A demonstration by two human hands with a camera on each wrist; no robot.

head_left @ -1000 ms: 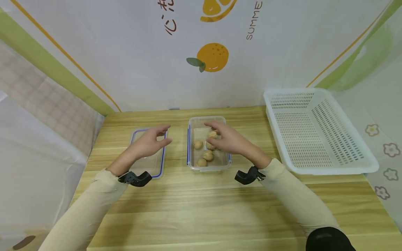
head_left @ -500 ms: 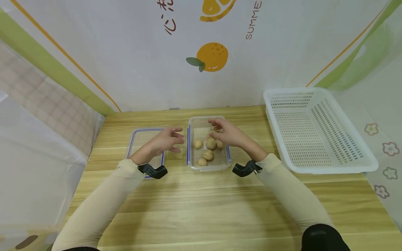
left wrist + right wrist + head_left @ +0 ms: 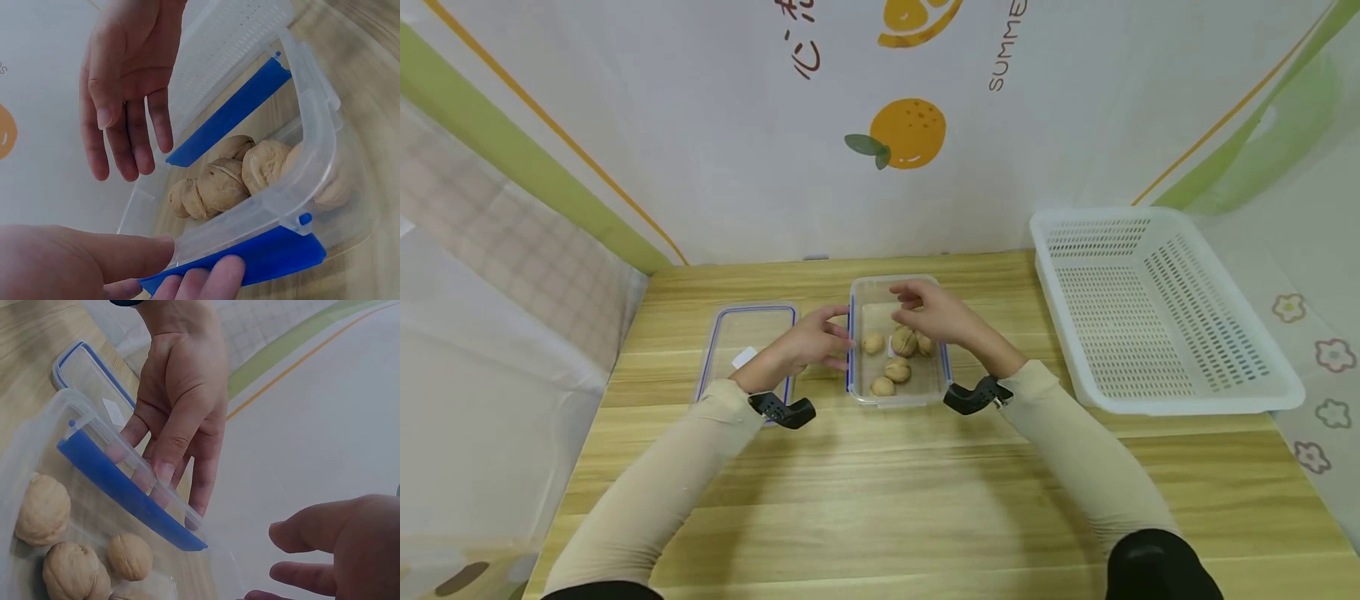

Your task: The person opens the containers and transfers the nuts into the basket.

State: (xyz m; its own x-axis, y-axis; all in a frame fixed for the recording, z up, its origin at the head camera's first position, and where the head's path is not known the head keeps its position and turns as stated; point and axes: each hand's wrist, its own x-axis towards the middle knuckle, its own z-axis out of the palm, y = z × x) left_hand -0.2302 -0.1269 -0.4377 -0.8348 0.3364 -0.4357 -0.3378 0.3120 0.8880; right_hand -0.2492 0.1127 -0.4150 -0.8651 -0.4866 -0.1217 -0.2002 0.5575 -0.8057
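A clear plastic food container (image 3: 880, 292) with blue side latches holds several walnuts (image 3: 220, 184). My left hand (image 3: 812, 337) is at its left side. In the left wrist view, the thumb lies along the rim and the fingertips press the blue latch (image 3: 281, 253), pinching that edge. My right hand (image 3: 942, 315) hovers over the container's far right part with loosely bent fingers and nothing in them; the left wrist view shows its fingers pointing down. Left of the container lies its lid (image 3: 741, 327) with a blue seal, partly hidden under my left wrist.
A white perforated plastic basket (image 3: 1120, 325) stands at the right of the wooden table (image 3: 880, 500). Behind the table hangs a pale printed sheet (image 3: 737, 167). A small white label (image 3: 744, 357) shows on the lid.
My left hand has moved right, from over the lid to the container's left edge, and now pinches it. My right hand has shifted slightly back and up. Walnuts on the right side have rolled.
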